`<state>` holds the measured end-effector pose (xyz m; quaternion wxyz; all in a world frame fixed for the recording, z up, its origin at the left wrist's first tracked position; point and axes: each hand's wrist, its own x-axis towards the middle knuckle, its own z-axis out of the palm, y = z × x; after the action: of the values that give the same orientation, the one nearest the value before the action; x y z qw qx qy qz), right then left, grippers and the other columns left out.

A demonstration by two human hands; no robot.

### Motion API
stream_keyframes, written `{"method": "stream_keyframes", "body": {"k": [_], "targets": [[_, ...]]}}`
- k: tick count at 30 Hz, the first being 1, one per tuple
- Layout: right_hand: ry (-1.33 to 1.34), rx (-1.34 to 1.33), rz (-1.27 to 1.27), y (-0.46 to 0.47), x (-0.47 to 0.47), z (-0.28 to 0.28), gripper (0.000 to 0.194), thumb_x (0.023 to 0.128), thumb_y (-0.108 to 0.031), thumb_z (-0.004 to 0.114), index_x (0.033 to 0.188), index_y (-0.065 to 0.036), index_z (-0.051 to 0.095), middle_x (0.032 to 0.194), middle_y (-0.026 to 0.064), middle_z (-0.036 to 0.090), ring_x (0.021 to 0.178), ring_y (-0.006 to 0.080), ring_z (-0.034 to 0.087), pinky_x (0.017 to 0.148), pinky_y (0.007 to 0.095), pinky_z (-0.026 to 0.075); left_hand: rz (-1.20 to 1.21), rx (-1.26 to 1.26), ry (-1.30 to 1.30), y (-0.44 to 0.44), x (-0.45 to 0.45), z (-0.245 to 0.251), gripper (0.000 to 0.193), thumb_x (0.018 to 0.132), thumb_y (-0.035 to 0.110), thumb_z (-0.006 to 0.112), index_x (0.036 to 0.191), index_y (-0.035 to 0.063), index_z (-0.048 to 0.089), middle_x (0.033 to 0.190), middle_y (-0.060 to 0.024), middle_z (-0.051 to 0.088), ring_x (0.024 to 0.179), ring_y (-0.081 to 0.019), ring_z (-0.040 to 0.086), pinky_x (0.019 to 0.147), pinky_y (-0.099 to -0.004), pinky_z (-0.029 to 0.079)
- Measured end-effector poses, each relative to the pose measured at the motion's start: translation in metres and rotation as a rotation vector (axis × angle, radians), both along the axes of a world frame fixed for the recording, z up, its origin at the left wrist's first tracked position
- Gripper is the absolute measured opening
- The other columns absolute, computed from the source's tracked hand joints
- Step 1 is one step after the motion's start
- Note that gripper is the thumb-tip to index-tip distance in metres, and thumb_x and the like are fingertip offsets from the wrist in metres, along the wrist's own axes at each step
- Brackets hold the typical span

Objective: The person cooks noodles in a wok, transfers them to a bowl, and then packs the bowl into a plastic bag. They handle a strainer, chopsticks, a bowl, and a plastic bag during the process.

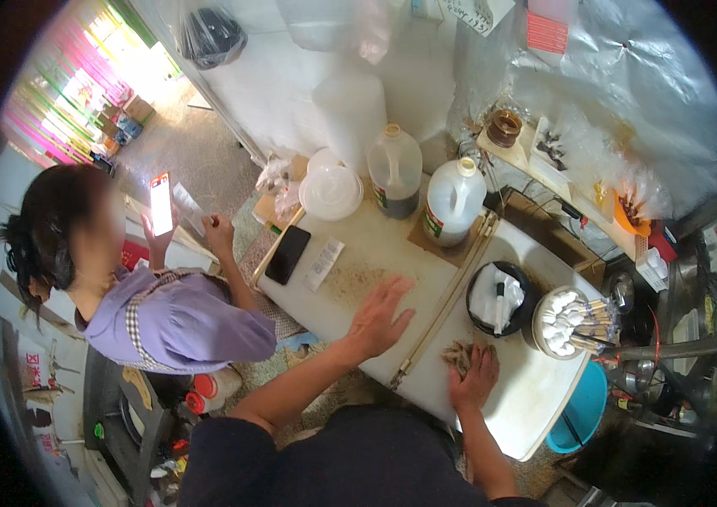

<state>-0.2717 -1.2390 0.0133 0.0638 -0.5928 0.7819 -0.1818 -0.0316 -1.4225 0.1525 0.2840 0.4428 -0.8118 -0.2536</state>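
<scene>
My left hand is held over the white lid of a chest freezer, fingers spread, with nothing in it. Brownish specks lie on the lid beyond the fingertips. My right hand is on the lid's right part, its fingers on a crumpled brownish cloth. Near that hand are a black bowl with a plastic bag and a black marker, and a round container of white spoons and brushes. A black phone and a printed paper slip lie at the left.
Two plastic jugs and stacked plastic lids stand at the back. A person at the left holds a lit phone. A narrow shelf runs behind at the right; a turquoise bucket stands below the right edge.
</scene>
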Motion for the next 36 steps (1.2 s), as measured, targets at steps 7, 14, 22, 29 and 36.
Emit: {"method": "stream_keyframes", "body": {"k": [7,14,22,29,36], "targets": [[0.009,-0.022,-0.047,-0.005,0.013,0.001,0.074,0.087,-0.042,0.073,0.147,-0.003,0.054,0.153,0.0257,0.045,0.146,0.0465,0.038,0.122,0.0610,0.027,0.252,-0.382,0.280,-0.168,0.015,0.059,0.072,0.097,0.021,0.071,0.157,0.0002,0.039,0.158,-0.0318,0.040,0.149,-0.0494,0.033,0.123,-0.0554,0.030],[0.089,-0.132,-0.070,-0.013,0.010,-0.017,0.070,0.086,-0.043,0.073,0.143,-0.004,0.056,0.149,0.0236,0.051,0.142,0.0460,0.044,0.119,0.0602,0.033,0.435,-0.984,-0.015,-0.470,0.051,0.173,0.083,0.099,0.047,0.067,0.161,0.0021,0.035,0.163,-0.0358,0.029,0.154,-0.0492,0.024,0.125,-0.0593,0.023],[0.074,-0.045,-0.165,-0.012,0.007,-0.006,0.066,0.086,-0.036,0.074,0.143,-0.006,0.057,0.148,0.0244,0.051,0.137,0.0494,0.046,0.115,0.0607,0.036,0.260,-0.991,-0.036,-0.527,0.022,0.195,0.050,0.102,0.039,0.063,0.142,0.0096,0.059,0.147,-0.0201,0.059,0.136,-0.0386,0.055,0.111,-0.0501,0.044],[-0.109,-0.171,-0.262,-0.011,0.013,0.028,0.076,0.085,-0.034,0.081,0.147,0.001,0.053,0.147,0.0279,0.049,0.137,0.0464,0.046,0.113,0.0565,0.039,0.306,-0.466,0.554,-0.314,-0.011,0.153,0.028,0.100,0.019,0.067,0.120,-0.0015,0.064,0.091,-0.0100,0.067,0.082,-0.0173,0.066,0.077,-0.0331,0.054],[-1.367,-0.679,-0.174,-0.063,0.089,0.120,0.086,0.099,-0.031,0.073,0.163,0.005,0.028,0.160,0.0222,0.041,0.149,0.0324,0.040,0.121,0.0479,0.035,-0.750,-0.055,0.108,-0.067,0.005,0.055,0.047,0.097,0.025,0.070,0.142,0.0159,0.059,0.107,-0.0129,0.070,0.091,-0.0348,0.071,0.075,-0.0461,0.058]]}}
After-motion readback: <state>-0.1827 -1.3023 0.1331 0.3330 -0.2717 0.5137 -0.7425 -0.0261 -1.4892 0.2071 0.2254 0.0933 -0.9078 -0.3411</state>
